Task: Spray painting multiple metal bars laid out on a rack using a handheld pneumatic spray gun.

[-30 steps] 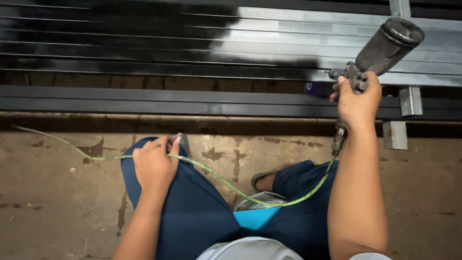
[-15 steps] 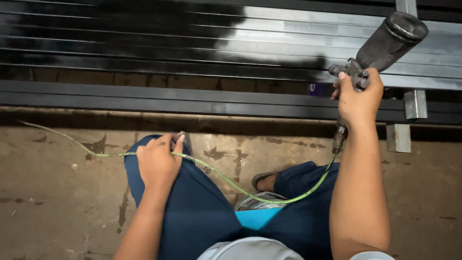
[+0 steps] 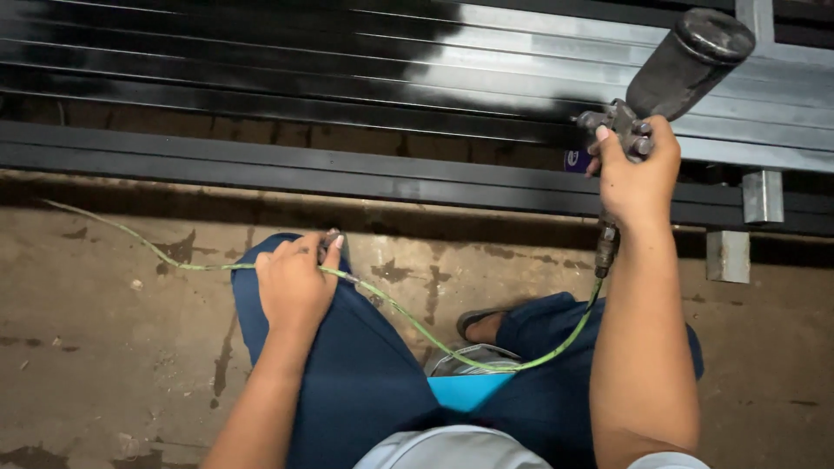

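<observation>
Spraying proceeds along the metal bars (image 3: pixel 486 65), black to the left, bare grey to the right. The right hand (image 3: pixel 638 174) is wrapped tight around the spray gun (image 3: pixel 669 82), nozzle toward the far bars. The left hand (image 3: pixel 295 282) pinches the green hose (image 3: pixel 408 323) on the knee. Advised: keep the gun square, overlap each pass at the paint edge, and hold the hose slack.

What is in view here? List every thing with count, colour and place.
spray gun: one, dark grey with a cup on top, upper right, in the right hand
hose: one, green, from the gun across the lap to the left
metal bars: several, black at left, bare grey at right, along the top
floor: one, stained brown, below the bars
trousers: one pair, dark blue, centre
left hand: on the knee, fingers on the hose
right hand: gripping the gun
</observation>
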